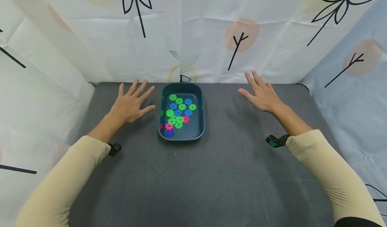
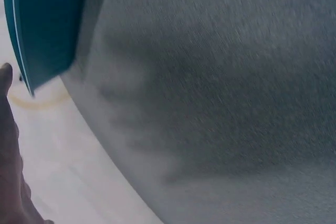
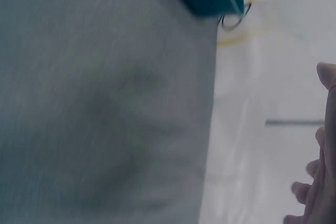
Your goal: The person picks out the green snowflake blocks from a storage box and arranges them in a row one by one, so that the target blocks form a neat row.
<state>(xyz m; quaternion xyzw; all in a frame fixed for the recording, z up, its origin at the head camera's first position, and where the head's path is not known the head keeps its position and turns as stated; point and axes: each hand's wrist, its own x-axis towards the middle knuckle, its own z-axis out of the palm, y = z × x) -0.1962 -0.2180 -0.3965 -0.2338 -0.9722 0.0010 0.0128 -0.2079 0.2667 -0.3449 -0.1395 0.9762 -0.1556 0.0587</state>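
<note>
My left hand hovers over the table left of a dark blue tray, fingers spread and holding nothing. Its thumb points toward the tray's left rim, a short way apart from it. On the other side, farther off, my right hand is held above the table with fingers extended, also bare of anything. Inside the tray lie several small notched discs: green discs, blue discs and pink discs, mostly toward its left half. In the left wrist view the tray's side shows beside the left hand's thumb.
A grey cloth-covered table spreads beneath both arms. White printed curtains rise at its back edge and at both sides. Black bands with small devices sit at the wrists. Thin dark cables show at the far right.
</note>
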